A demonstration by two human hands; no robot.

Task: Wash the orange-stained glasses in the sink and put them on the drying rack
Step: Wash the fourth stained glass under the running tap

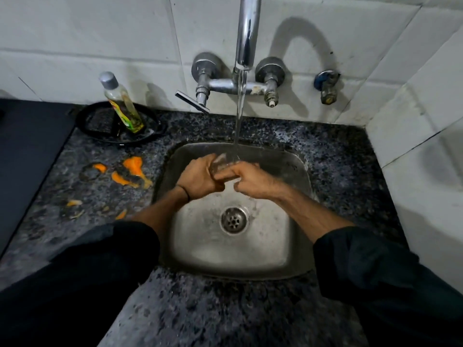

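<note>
Over the sink's far half, our left hand (200, 177) curls its fingers (210, 162) round a clear glass (221, 164), and our right hand (250, 181) closes its fingers (229, 174) on the side of the glass nearest us; blur hides exactly how they lie. A stream of water (240, 108) falls onto the glass from the tap (246, 33) straight above the fingers. Below and nearer us than the fingers lie the steel sink (225, 259) and its drain (233, 219). Left of the fingers, orange smears (132, 171) lie on the speckled counter (350, 171). Farther left and beyond, a clear bottle (122, 103) leans in a black tray (150, 131) against the tiled wall (87, 33). Beyond the fingers to the right, a small blue-handled valve (327, 87) sits on that wall.
</note>
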